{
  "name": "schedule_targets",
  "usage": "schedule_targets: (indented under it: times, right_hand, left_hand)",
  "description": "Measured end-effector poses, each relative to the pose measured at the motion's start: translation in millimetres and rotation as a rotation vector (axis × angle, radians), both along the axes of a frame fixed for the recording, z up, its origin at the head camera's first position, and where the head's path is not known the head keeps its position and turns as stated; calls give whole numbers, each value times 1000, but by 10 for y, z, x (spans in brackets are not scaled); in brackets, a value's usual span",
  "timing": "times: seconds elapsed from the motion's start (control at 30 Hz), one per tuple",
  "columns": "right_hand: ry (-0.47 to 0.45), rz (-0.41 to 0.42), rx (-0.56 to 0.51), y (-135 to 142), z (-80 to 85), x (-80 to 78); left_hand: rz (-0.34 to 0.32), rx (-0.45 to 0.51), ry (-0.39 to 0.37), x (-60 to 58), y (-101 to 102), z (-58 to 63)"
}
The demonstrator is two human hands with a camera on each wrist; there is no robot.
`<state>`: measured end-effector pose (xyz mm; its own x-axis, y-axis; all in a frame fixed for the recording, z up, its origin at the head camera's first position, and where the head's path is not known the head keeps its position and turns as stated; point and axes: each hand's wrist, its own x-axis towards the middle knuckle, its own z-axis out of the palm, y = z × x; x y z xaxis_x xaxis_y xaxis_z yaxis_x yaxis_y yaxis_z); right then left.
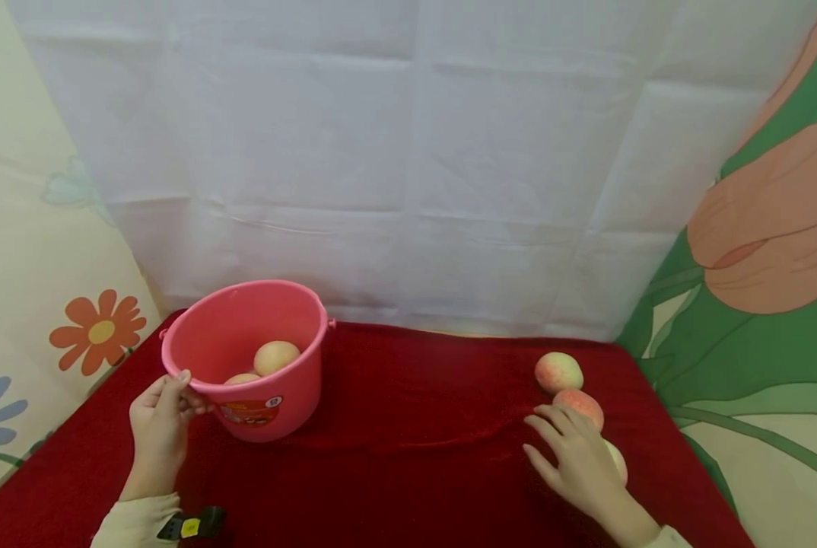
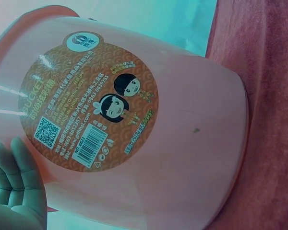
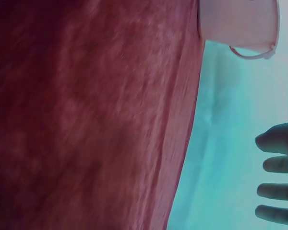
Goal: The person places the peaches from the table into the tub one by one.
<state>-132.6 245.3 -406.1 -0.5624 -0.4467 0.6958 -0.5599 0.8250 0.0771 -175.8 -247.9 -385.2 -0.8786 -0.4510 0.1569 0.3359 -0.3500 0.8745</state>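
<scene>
In the head view my left hand (image 1: 160, 415) pinches the near rim of a pink bucket (image 1: 271, 415), thumb over the edge and fingers curled outside. The bucket stands upright, with a pale yellow-orange fruit (image 1: 276, 358) inside and part of a second fruit (image 1: 242, 378) beside it. My right hand (image 1: 576, 460) hovers at the right with spread fingers, over a row of peaches. The far peach (image 1: 559, 372) shows whole. The hand overlaps the middle peach (image 1: 582, 407) and mostly hides the near peach (image 1: 616, 463). The left wrist view shows the bucket's round orange label (image 2: 89, 108).
A dark red cloth (image 1: 408, 472) covers the table, slightly wrinkled between bucket and peaches. Behind it hangs a white sheet (image 1: 408, 175). Flower-printed panels stand on both sides. The bucket's handle (image 3: 252, 56) hangs at its side in the right wrist view.
</scene>
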Motion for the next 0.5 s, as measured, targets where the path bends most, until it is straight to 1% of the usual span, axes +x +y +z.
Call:
schedule_targets:
  times: [0.27, 0.5]
  right_hand:
    - [-51, -103, 64, 181, -30, 31]
    - [-108, -160, 110, 339, -45, 61]
  left_hand:
    - [8, -3, -9, 5, 2, 0]
    - [17, -6, -23, -1, 12, 12]
